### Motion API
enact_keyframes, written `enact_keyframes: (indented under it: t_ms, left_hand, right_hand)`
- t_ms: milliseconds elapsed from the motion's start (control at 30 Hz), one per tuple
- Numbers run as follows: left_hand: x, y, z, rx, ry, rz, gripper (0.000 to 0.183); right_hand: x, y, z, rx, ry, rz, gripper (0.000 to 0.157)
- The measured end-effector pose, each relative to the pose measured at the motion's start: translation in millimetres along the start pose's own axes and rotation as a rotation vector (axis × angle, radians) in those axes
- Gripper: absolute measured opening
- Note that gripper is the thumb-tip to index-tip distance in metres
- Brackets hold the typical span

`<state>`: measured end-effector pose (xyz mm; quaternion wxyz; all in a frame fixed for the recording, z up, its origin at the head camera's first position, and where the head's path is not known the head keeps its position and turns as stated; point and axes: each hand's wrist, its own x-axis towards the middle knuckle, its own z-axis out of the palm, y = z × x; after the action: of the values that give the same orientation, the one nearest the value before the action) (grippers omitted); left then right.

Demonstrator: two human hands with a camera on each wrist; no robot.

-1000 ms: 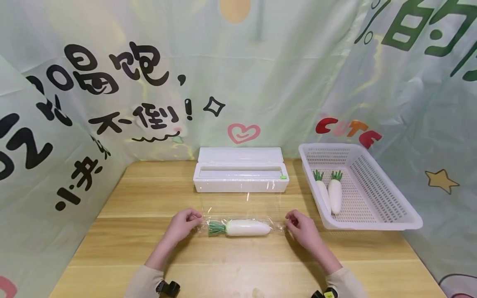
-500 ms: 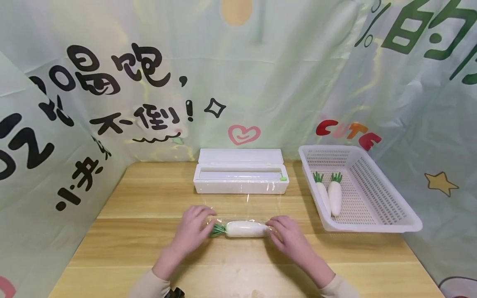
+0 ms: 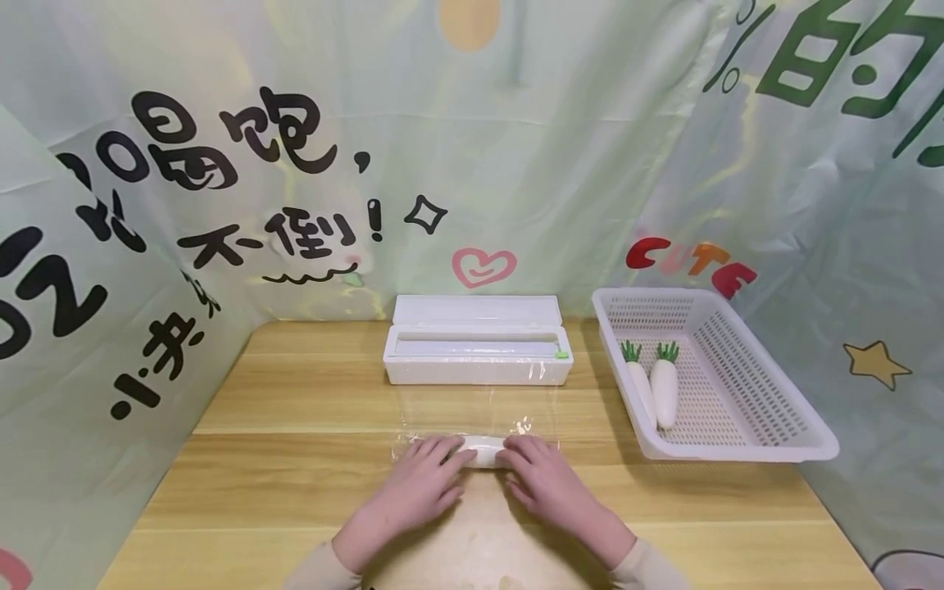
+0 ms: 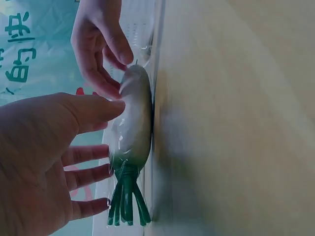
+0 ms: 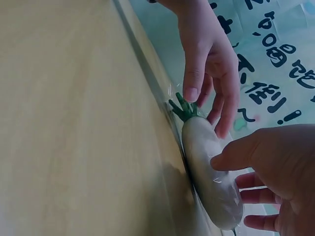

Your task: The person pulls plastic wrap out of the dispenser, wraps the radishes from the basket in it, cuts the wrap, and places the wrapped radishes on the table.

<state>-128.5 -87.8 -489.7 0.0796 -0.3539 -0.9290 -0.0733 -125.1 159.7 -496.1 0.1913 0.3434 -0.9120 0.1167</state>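
A white radish (image 3: 483,451) with green leaf stalks lies crosswise on the table, covered in clear cling film (image 3: 442,410). The film runs back from it to the white dispenser box (image 3: 476,373). My left hand (image 3: 420,482) rests fingertips on the leafy half, hiding the stalks in the head view. My right hand (image 3: 549,483) touches the tapered half, close beside the left. In the left wrist view the radish (image 4: 138,115) shows glossy film, with the left fingers straight along it. The right wrist view has the right thumb against the radish (image 5: 204,157), its other fingers extended behind.
A white perforated basket (image 3: 745,442) stands at the right with two more radishes (image 3: 664,393) inside. The dispenser's lid (image 3: 476,310) is raised at the back. A printed cloth (image 3: 553,164) hangs behind the wooden table (image 3: 280,492).
Both hands have moved inward, from the film's side edges past the radish's ends to its middle. The film's loose ends show at either side again. Basket and dispenser have not moved.
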Motion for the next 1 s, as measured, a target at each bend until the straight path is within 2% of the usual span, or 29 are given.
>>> enact_keyframes:
  t_ms: [233, 400, 600, 733, 900, 1000]
  left_hand:
    - [10.4, 0.4, 3.2, -0.017, -0.028, -0.072, 0.063]
    - [17.4, -1.2, 6.3, -0.049, -0.087, -0.126, 0.074]
    - [28.4, -4.4, 10.0, -0.027, -0.11, -0.172, 0.085]
    - [33.4, -1.1, 7.5, -0.005, -0.124, -0.194, 0.088]
    - [35.9, 3.6, 7.0, -0.021, -0.159, -0.196, 0.087]
    - [40.4, 1.1, 10.7, -0.04, -0.147, -0.215, 0.088]
  right_hand:
    - [8, 5, 3.9, 0.009, -0.068, 0.069, 0.054]
    - [12, 10, 6.2, -0.003, -0.125, 0.07, 0.062]
    - [20, 18, 9.6, -0.012, -0.202, 0.104, 0.068]
    - [26, 24, 11.3, -0.008, -0.251, 0.144, 0.069]
    - [32, 29, 14.5, -0.021, -0.264, 0.146, 0.074]
    - [35, 31, 17.5, -0.05, -0.251, 0.146, 0.078]
